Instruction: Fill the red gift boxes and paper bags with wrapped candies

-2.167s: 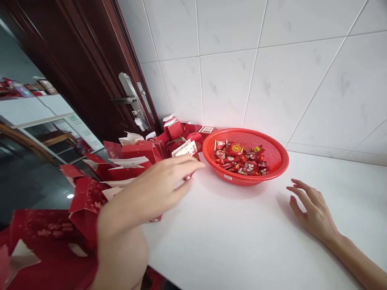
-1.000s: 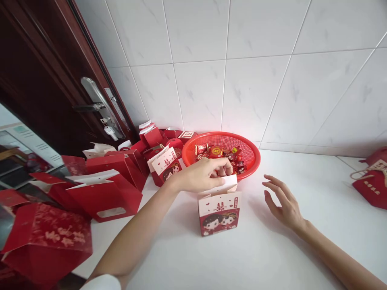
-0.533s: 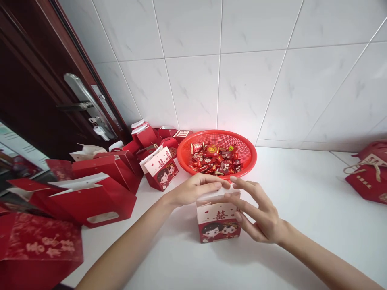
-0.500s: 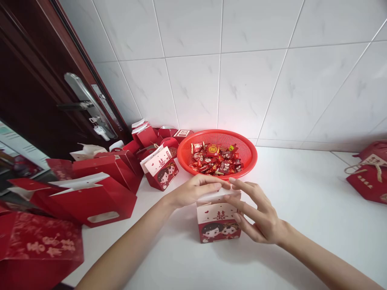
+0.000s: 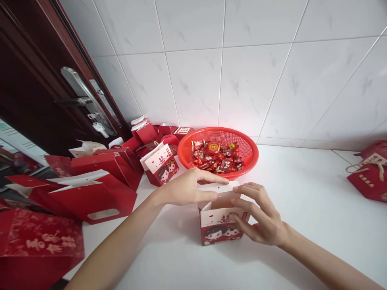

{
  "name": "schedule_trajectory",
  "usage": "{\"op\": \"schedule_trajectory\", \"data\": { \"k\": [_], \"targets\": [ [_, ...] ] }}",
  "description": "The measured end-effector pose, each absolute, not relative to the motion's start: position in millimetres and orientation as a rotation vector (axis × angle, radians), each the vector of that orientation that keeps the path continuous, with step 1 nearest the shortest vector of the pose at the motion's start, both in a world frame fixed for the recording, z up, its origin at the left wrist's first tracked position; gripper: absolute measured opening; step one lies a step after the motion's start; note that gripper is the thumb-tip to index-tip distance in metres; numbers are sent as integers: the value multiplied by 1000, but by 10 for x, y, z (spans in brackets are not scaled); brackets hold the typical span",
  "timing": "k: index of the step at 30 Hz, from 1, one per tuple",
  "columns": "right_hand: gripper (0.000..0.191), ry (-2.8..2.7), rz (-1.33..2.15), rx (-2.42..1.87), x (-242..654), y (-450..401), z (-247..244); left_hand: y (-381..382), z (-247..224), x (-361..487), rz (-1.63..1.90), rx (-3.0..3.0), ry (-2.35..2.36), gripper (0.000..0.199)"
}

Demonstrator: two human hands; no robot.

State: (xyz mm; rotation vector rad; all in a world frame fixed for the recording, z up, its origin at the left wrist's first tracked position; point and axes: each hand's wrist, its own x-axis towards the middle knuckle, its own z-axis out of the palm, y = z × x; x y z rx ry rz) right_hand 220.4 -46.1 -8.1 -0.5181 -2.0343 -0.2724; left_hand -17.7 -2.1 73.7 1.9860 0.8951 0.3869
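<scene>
A small red-and-white gift box (image 5: pixel 222 235) with two cartoon faces and a red double-happiness character stands upright on the white table in front of me. Its top is parted, and the pale inside shows. My left hand (image 5: pixel 184 187) is at the back flap, thumb on the near side and fingers over the far side. At the right end of the box, my right hand (image 5: pixel 261 217) has its thumb against the front panel and its forefinger inside the rim. Just behind the box sits a red plastic basket (image 5: pixel 249 151) with many wrapped candies (image 5: pixel 214 148).
A matching box (image 5: pixel 165 165) stands left of the basket. Several red gift boxes (image 5: pixel 99 197) crowd the table's left side, near a dark door (image 5: pixel 33 80) with keys in its lock. At far right is a red pouch-like box (image 5: pixel 367 181) with cord. A tiled wall (image 5: pixel 193 88) rises behind.
The top of the box has spread apart, showing its inside. The left hand has shifted slightly left and up, while the right hand's fingers have moved onto the front panel's rim.
</scene>
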Motion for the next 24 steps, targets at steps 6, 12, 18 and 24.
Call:
{"op": "schedule_trajectory", "data": {
  "k": [6,12,18,24],
  "targets": [
    [9,-2047,-267,-472,2235,-458,-1,-76,801,-217,416,2165,971,52],
    [5,-1992,-324,-520,2239,-474,17,-104,944,-274,400,2324,996,47],
    [9,-1903,-474,-617,2212,-457,31,-181,1025,-253,374,2386,1055,46],
    [12,-2008,-533,-527,2256,-365,10,-185,1006,-240,390,2480,1132,51]
  ]
}}
